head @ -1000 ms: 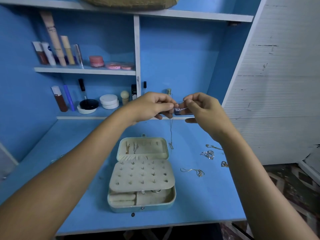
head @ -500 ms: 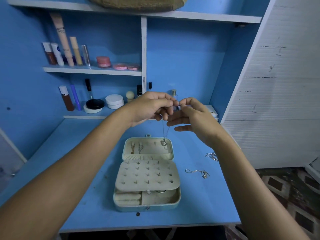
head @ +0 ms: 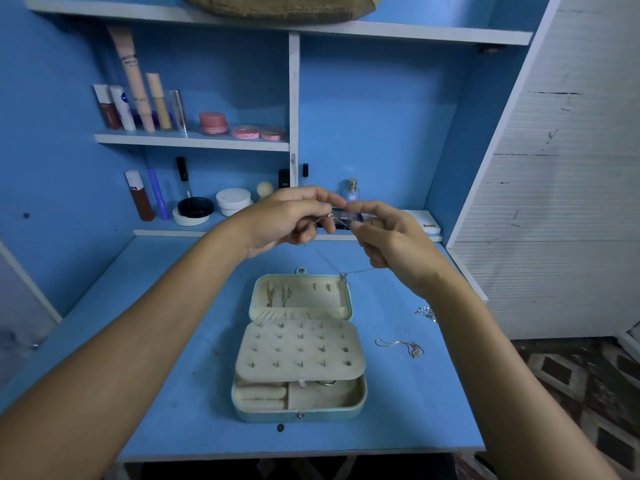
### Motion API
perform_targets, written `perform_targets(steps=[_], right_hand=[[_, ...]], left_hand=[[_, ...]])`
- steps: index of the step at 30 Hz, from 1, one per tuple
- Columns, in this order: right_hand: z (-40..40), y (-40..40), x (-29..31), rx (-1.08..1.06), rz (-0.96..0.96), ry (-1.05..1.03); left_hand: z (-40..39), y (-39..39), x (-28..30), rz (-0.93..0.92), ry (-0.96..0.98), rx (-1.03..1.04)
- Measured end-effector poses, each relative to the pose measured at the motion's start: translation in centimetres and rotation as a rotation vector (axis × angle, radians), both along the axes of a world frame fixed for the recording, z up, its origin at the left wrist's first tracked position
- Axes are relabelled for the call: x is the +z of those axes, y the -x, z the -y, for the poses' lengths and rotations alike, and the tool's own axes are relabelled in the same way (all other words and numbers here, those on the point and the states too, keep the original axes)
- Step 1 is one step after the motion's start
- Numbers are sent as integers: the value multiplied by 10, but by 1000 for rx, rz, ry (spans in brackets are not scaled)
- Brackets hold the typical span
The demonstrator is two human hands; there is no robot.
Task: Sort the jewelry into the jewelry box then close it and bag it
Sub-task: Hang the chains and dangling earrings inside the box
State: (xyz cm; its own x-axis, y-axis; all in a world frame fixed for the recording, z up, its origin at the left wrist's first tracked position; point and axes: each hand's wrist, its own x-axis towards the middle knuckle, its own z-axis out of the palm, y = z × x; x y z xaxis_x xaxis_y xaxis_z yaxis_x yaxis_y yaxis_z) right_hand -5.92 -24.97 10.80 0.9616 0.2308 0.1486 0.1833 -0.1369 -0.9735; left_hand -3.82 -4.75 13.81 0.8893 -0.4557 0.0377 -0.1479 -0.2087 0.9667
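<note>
- Nearest the front edge of the blue desk (head: 173, 393), a pale jewelry box (head: 300, 407) is lying open, its studded earring panel (head: 300, 349) covering most of the base and leaving the front compartments showing; a ring (head: 327, 382) is peeking out just under the panel's front edge.
- Beyond the panel, the raised lid (head: 300, 295) is carrying two small gold pieces (head: 277, 295) on its left side.
- Right of the box, a thin silver necklace (head: 401, 347) is lying loose on the desk, with a small sparkly piece (head: 426, 311) farther back, partly hidden by the right forearm.
- Above the lid, both hands are hovering close together: the left hand (head: 287, 221) and the right hand (head: 391, 237) are each pinching a fine chain (head: 341, 223) between fingertips, and its loop is hanging down with a pendant (head: 343, 277) dangling near the lid's right corner.
- Farther back, shelves are holding cosmetics tubes (head: 133, 77), pink jars (head: 213, 123) and a perfume bottle (head: 352, 192).
</note>
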Motion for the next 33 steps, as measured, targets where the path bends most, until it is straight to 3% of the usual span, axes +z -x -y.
perform_targets(steps=[7, 16, 23, 33], right_hand=[[-5, 1, -7, -72, 107, 168], [-15, -3, -17, -74, 55, 262], [-16, -4, -19, -91, 58, 381], [-14, 0, 8, -111, 170, 330]], left_hand=[[-7, 0, -5, 46, -127, 8], [-14, 2, -25, 72, -380, 40], [-14, 8, -41, 8, -328, 69], [-2, 23, -15, 19, -167, 73]])
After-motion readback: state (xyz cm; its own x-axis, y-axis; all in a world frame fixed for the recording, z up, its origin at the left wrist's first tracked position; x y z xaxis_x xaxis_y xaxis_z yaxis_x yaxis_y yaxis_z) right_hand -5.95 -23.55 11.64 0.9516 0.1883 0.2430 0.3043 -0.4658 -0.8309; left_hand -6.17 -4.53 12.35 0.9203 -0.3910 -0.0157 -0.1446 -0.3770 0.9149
